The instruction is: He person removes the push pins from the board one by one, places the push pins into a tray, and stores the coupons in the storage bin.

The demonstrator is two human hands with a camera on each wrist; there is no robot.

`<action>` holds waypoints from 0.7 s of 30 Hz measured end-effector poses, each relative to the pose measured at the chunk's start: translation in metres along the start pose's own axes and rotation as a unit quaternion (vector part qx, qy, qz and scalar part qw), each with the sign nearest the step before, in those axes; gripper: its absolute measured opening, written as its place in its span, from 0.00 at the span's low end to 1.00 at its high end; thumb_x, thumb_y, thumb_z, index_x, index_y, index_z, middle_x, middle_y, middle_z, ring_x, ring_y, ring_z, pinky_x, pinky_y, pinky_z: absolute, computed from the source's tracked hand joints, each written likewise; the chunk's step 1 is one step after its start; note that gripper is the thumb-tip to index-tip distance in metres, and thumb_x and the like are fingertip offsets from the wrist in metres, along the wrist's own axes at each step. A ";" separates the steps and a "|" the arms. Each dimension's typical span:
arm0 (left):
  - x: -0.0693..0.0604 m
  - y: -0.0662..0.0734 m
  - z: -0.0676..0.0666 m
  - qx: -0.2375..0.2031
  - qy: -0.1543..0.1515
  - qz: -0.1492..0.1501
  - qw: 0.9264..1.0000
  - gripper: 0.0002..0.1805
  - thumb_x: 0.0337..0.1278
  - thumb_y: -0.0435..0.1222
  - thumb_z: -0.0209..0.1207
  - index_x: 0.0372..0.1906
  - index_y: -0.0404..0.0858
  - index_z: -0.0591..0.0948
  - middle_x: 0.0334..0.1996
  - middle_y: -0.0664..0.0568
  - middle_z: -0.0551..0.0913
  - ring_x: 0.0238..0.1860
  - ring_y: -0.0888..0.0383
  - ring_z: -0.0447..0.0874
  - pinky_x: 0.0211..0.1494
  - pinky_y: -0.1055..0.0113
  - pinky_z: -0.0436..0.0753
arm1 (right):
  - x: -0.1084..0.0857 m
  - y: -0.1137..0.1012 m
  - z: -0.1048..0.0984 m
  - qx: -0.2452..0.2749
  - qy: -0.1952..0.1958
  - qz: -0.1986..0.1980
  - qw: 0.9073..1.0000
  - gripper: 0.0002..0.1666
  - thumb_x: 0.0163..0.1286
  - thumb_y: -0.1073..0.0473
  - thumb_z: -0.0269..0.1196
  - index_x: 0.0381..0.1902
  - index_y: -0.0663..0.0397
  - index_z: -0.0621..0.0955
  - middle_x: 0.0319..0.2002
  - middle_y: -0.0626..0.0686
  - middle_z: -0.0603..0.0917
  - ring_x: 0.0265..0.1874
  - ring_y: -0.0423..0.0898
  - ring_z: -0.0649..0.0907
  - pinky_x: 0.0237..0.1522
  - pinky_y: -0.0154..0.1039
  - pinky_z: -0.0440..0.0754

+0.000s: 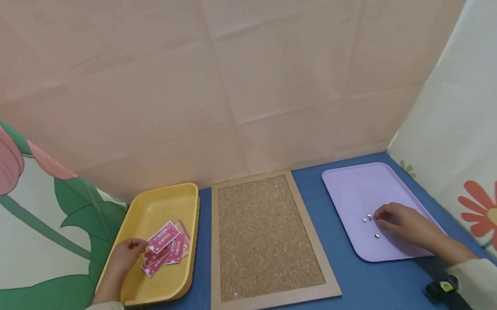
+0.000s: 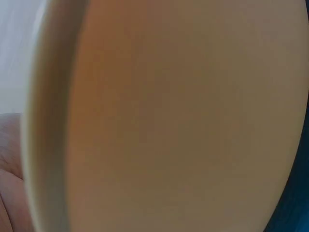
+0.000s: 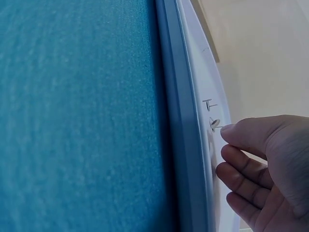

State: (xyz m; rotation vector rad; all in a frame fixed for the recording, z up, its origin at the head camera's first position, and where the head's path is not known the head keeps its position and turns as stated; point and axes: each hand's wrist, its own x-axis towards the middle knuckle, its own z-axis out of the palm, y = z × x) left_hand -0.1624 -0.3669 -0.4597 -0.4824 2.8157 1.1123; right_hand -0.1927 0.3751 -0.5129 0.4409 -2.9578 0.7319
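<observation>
My left hand point(image 1: 125, 256) pinches the edge of a pink printed card point(image 1: 163, 237) above several similar cards point(image 1: 177, 248) in the yellow tray point(image 1: 162, 292). A blurred tray wall point(image 2: 183, 116) fills most of the left wrist view, hiding the card there. Over the lilac tray point(image 1: 355, 182), my right hand point(image 1: 407, 226) has its thumb and fingertips down among several silver thumbtacks point(image 1: 377, 236). In the right wrist view, the thumb tip meets the upright pin of one thumbtack point(image 3: 215, 124); the index finger is mostly hidden. Another thumbtack point(image 3: 208, 105) stands pin up beside it.
A wood-framed cork board point(image 1: 268, 237) lies between the two trays on the blue tablecloth point(image 1: 312, 189). A beige sheet point(image 1: 228, 82) rises behind the table. Flower-printed sheets point(image 1: 460, 141) stand at both sides. A black wrist device point(image 1: 441, 287) sits by the right sleeve.
</observation>
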 end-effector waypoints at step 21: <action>-0.019 0.046 0.007 0.095 0.097 0.113 0.984 0.17 0.69 0.42 0.54 0.47 0.30 0.78 0.40 0.39 0.81 0.41 0.44 0.79 0.49 0.48 0.76 | -0.002 0.000 -0.003 -0.003 0.010 0.009 1.000 0.10 0.60 0.61 0.70 0.40 0.53 0.83 0.37 0.48 0.83 0.39 0.48 0.81 0.44 0.55 0.80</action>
